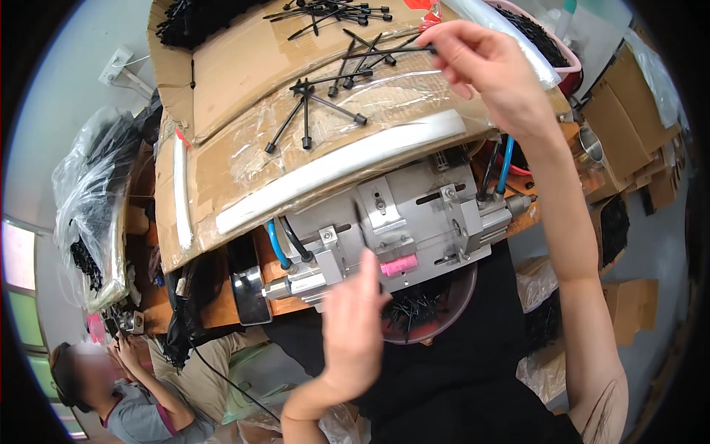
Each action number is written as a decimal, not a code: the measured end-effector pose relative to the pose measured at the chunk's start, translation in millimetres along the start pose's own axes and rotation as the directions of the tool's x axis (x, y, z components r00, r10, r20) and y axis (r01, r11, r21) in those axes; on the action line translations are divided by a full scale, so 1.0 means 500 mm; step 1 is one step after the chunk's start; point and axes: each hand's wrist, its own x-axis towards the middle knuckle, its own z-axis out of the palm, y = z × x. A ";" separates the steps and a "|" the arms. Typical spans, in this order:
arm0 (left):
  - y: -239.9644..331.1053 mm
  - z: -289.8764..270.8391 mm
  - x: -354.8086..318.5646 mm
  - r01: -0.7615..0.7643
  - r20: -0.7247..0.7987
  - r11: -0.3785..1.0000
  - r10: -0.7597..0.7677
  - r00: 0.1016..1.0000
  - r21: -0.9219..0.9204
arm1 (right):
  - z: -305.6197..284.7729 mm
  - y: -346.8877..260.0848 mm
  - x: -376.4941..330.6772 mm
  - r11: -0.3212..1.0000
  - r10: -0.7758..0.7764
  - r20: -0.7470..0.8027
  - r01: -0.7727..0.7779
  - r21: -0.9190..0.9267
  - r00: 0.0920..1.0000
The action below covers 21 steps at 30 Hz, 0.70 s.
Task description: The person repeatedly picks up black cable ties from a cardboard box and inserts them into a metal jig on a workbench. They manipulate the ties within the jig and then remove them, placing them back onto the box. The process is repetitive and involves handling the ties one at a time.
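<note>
My right hand (pixel 481 70) is over the cardboard at the far right, thumb and fingers pinched on the end of a thin black rod (pixel 392 52) that points left. Smeared by motion, my left hand (pixel 351 325) is in front of the metal fixture (pixel 436 222). A blurred black rod (pixel 359 220) sticks up from its fingertips. A pink block (pixel 399 265) sits on the fixture's near side, just right of the left fingers. Several black rods with thick capped ends (pixel 306 122) lie scattered on the cardboard (pixel 237 140).
White foam strips (pixel 340 170) edge the cardboard. Blue air tubes (pixel 278 244) run to the fixture. A bowl of black parts (pixel 418 314) is below it. A phone (pixel 251 296) lies on the wooden table. Another person (pixel 140 392) sits at lower left. Boxes (pixel 621 133) stand right.
</note>
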 end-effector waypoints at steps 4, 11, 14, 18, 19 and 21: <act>0.041 0.082 -0.068 0.039 0.151 0.996 -0.051 0.987 0.085 | -0.032 -0.016 -0.056 0.969 0.117 -0.092 -0.094 0.229 0.989; 0.035 0.107 -0.053 0.012 0.195 0.993 -0.034 0.980 0.117 | 0.011 -0.066 -0.174 0.996 0.031 -0.142 -0.019 0.083 0.989; 0.026 0.081 -0.037 0.022 0.215 0.997 -0.038 0.976 0.079 | 0.078 -0.043 -0.270 0.997 -0.044 -0.122 0.037 -0.061 0.992; -0.019 0.020 0.113 -0.063 -0.059 0.998 0.065 0.996 0.030 | 0.162 -0.012 -0.388 0.893 -0.107 0.042 0.115 -0.436 0.993; -0.040 0.026 0.170 -0.086 -0.133 0.992 0.098 0.986 0.096 | 0.181 0.009 -0.410 0.877 -0.118 0.022 0.115 -0.467 0.993; -0.075 0.027 0.255 -0.067 -0.160 0.991 0.086 0.983 0.120 | 0.212 0.030 -0.435 0.869 -0.105 0.078 0.130 -0.478 0.991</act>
